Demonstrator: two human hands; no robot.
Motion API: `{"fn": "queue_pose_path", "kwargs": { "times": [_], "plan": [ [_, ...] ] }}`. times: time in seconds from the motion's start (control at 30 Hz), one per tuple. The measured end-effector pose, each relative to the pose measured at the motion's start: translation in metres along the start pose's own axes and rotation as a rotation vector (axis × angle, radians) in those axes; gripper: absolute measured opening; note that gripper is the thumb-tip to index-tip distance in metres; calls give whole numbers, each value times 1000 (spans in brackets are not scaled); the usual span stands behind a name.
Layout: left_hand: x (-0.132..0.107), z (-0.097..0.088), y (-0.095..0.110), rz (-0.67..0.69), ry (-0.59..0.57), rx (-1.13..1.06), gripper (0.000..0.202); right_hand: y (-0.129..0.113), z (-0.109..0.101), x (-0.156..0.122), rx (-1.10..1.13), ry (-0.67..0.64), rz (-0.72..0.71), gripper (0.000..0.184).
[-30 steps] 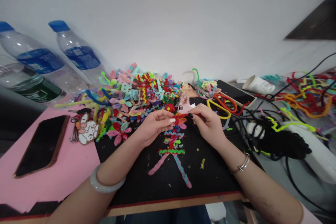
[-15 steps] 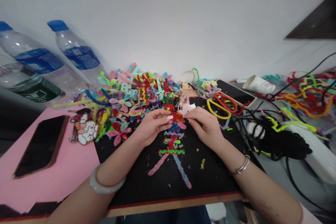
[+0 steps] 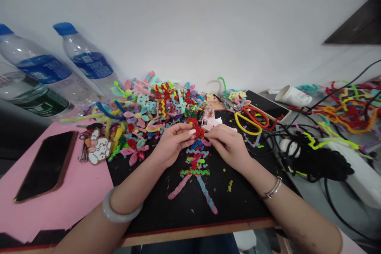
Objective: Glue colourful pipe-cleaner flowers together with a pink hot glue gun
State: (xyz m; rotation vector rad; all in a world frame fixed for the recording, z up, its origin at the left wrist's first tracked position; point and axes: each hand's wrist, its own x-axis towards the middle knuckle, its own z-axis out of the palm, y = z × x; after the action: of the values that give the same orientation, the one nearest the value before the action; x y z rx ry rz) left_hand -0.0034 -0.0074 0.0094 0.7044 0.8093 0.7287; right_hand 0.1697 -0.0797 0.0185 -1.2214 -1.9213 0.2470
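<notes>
**Brought right hand (image 3: 228, 145) inward, nearer left hand (image 3: 172, 145)**

Pinching fluffy red chenille piece (image 3: 199, 131) in left fingers, its right edge between right fingers, just beyond striped multicoloured chenille figure (image 3: 195, 172) on black tabletop (image 3: 238, 204). Backed by colourful chenille heap (image 3: 145, 105) and pale pink plastic tool (image 3: 209, 122), partly hidden by right hand. Flanked by dark phone (image 3: 46, 166) on pink paper (image 3: 89, 184) and bundled black cables (image 3: 326, 162).

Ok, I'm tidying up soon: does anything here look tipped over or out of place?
The paper cup at right lies on its side, though cups usually stand upright. A yellow scrap also lies on the black mat, like an offcut.
</notes>
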Motion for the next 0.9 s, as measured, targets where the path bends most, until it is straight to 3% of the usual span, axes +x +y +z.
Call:
{"fn": "queue_pose_path", "kwargs": {
  "times": [0.57,0.9],
  "plan": [
    [-5,7,-4,125,49,-15,28,-5,10,-1,-81,9,-66,18],
    [-8,16,-9,171,109,-42,28,-6,16,-4,-94,33,4,12]
  ]
}}
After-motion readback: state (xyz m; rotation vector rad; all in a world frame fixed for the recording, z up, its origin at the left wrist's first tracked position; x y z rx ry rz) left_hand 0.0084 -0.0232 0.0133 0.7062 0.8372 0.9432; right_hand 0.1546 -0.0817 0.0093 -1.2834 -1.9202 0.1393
